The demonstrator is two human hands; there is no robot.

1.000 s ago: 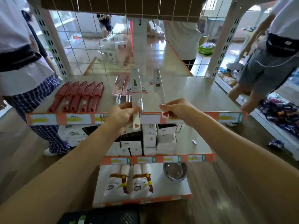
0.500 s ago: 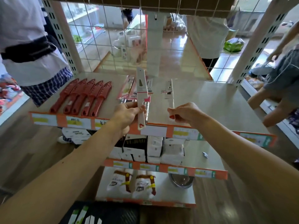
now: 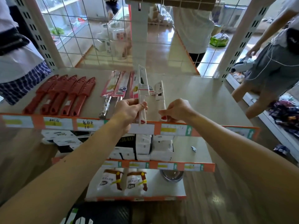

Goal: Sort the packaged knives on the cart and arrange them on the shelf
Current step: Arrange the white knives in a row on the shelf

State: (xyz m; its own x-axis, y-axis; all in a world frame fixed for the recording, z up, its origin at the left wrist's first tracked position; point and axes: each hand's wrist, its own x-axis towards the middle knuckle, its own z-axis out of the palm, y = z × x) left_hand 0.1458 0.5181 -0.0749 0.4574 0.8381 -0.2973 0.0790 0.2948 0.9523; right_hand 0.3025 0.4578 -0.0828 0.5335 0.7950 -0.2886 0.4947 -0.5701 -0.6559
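Observation:
My left hand (image 3: 129, 109) grips the handle of a white packaged knife (image 3: 142, 88), which points away from me over the top shelf (image 3: 202, 97). My right hand (image 3: 178, 109) pinches a second white packaged knife (image 3: 160, 92) by its red-tipped handle, just to the right of the first. Both knives hover low over the shelf's front edge. Left of them lie pink-carded knives with steel handles (image 3: 116, 88) and a row of several red sheathed knives (image 3: 64, 94).
Orange price-label strips (image 3: 174, 129) edge the shelves. White boxes (image 3: 152, 146) fill the middle shelf, bagged goods (image 3: 123, 181) and a steel bowl (image 3: 171, 175) the lowest. A wire grid (image 3: 90, 29) backs the shelf. People stand at the left (image 3: 16, 59), behind and right (image 3: 271, 62).
Both hands with their knives have dropped slightly toward the shelf's front edge and stayed close together. The view has shifted nearer to the shelf.

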